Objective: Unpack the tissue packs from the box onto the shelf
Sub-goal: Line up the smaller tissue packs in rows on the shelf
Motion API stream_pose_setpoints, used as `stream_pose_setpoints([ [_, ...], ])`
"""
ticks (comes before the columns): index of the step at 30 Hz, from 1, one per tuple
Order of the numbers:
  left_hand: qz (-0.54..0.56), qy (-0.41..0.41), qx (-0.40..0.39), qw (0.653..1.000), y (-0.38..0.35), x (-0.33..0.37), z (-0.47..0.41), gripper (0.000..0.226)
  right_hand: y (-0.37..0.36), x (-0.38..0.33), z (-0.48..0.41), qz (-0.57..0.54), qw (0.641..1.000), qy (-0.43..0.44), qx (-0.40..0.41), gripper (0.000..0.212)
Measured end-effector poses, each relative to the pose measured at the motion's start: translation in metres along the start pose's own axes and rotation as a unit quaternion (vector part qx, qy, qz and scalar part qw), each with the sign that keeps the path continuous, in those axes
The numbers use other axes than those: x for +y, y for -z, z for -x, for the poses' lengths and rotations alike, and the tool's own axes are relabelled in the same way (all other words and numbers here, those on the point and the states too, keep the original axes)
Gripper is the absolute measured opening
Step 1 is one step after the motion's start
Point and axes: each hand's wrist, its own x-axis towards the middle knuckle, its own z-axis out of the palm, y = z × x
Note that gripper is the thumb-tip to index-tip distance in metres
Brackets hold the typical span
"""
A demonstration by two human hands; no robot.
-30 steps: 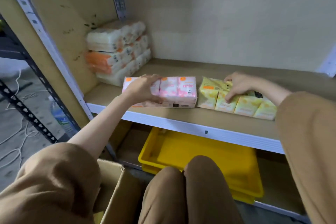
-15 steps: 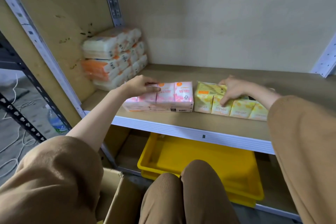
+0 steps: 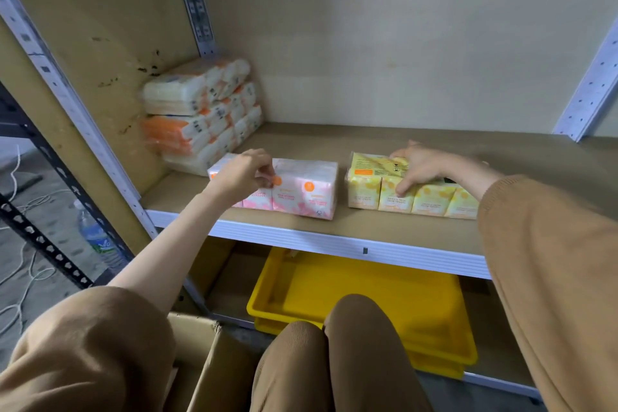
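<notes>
Shelf (image 3: pixel 334 234) holds a white-orange stack (image 3: pixel 200 114) at back left, with pink pack (image 3: pixel 301 191) and yellow pack (image 3: pixel 378 184) just apart near the front edge. Left hand (image 3: pixel 244 174) curls on the pink pack's top, pinching it. Right hand (image 3: pixel 418 170) wraps over the yellow pack. Likely only release left for these two. Box (image 3: pixel 207 361) inside hidden, remainder unknown. Yellow tray (image 3: pixel 368 294) below shows no packs.

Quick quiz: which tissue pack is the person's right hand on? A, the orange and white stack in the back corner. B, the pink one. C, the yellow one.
C: the right hand grips the yellow pack on the shelf board, while the left hand holds the pink pack.
</notes>
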Motion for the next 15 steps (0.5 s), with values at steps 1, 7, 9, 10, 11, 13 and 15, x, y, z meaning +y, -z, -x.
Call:
stream_pose_setpoints([
  [1, 0.001, 0.002, 0.011, 1.0, -0.004, -0.002, 0.002, 0.013, 0.001, 0.0, 0.0, 0.002, 1.0, -0.001, -0.005, 0.086],
  [7, -0.004, 0.048, 0.06, 0.997, -0.023, 0.0, -0.002, 0.01, 0.002, 0.003, 0.004, 0.006, 1.0, 0.002, -0.02, 0.088],
  [9, -0.005, 0.055, 0.066, 0.996, -0.028, 0.002, -0.006, 0.01, 0.002, 0.003, 0.006, 0.011, 1.0, 0.005, -0.019, 0.091],
  [10, -0.009, 0.055, 0.066, 0.996, -0.029, 0.002, -0.007, 0.011, 0.002, 0.002, 0.007, 0.011, 1.0, 0.007, -0.019, 0.092],
  [11, -0.014, 0.054, 0.064, 0.996, -0.028, 0.001, -0.008, 0.014, 0.002, 0.0, 0.008, 0.013, 1.0, 0.011, -0.018, 0.094],
  [13, -0.025, 0.05, 0.049, 0.997, -0.026, -0.002, -0.008, 0.025, 0.003, -0.006, 0.009, 0.028, 0.999, 0.038, 0.001, 0.092],
  [15, -0.042, 0.038, 0.024, 0.998, -0.023, -0.006, -0.007, 0.038, 0.003, -0.017, 0.01, 0.05, 0.993, 0.096, 0.039, 0.08],
])
